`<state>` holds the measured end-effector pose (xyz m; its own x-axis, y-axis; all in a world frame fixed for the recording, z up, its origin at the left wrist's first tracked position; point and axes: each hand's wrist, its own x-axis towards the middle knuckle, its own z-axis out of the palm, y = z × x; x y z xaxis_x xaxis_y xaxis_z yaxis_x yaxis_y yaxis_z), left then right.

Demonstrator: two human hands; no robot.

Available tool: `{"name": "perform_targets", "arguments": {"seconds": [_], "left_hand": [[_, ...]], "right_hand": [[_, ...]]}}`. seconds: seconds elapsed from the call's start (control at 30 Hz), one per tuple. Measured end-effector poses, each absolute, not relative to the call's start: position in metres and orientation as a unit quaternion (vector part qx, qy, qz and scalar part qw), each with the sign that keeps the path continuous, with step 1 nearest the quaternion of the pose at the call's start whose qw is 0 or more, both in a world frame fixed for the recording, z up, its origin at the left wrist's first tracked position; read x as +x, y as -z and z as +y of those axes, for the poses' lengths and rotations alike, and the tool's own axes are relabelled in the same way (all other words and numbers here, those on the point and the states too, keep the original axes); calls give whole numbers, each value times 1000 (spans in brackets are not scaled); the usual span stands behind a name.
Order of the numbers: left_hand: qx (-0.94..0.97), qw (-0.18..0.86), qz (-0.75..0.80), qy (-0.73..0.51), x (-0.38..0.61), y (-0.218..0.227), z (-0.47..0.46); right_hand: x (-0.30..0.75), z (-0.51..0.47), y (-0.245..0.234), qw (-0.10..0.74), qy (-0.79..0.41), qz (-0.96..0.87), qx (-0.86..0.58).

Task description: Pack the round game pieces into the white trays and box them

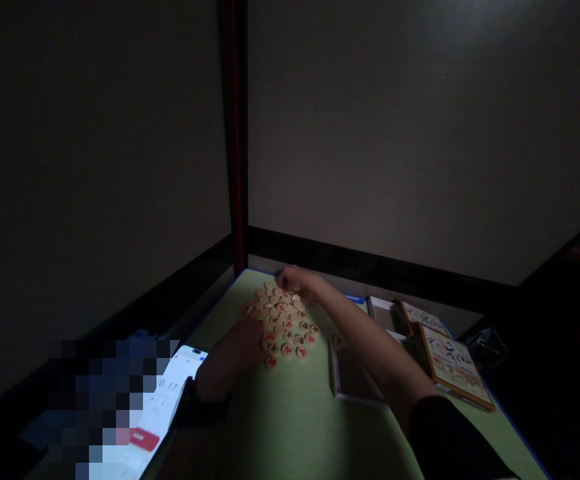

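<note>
Many round wooden Chinese chess pieces [287, 349] lie loosely spread on the green table [280, 427], some with red or black characters showing, others plain side up. My left hand [240, 343] is low over the near left edge of the spread. Its back faces me and hides the fingers, so I cannot tell what they grip. At the far edge of the pieces, my right hand [294, 279] reaches across with its fingers curled down and closed. What lies between those fingers is too dark and small to make out.
An open tray [337, 380] with a piece at its corner lies under my right forearm. Another tray [385, 313] and two printed box lids [453, 363] are at the right. A lit phone [163, 407] is at the left. Walls close off the table's far corner.
</note>
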<state>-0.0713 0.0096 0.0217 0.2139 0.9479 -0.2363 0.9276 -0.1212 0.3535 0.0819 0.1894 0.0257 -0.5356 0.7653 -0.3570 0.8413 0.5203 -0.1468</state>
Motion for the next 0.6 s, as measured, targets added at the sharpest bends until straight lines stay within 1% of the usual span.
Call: {"name": "perform_targets", "arguments": {"seconds": [0.23, 0.4, 0.6], "left_hand": [[758, 214, 616, -23, -71, -24, 8], [765, 199, 608, -71, -74, -16, 7], [770, 199, 599, -97, -72, -22, 7]], "right_hand": [[85, 190, -20, 82, 110, 873, 468], [99, 185, -22, 43, 98, 878, 467], [107, 172, -27, 47, 97, 891, 441]]}}
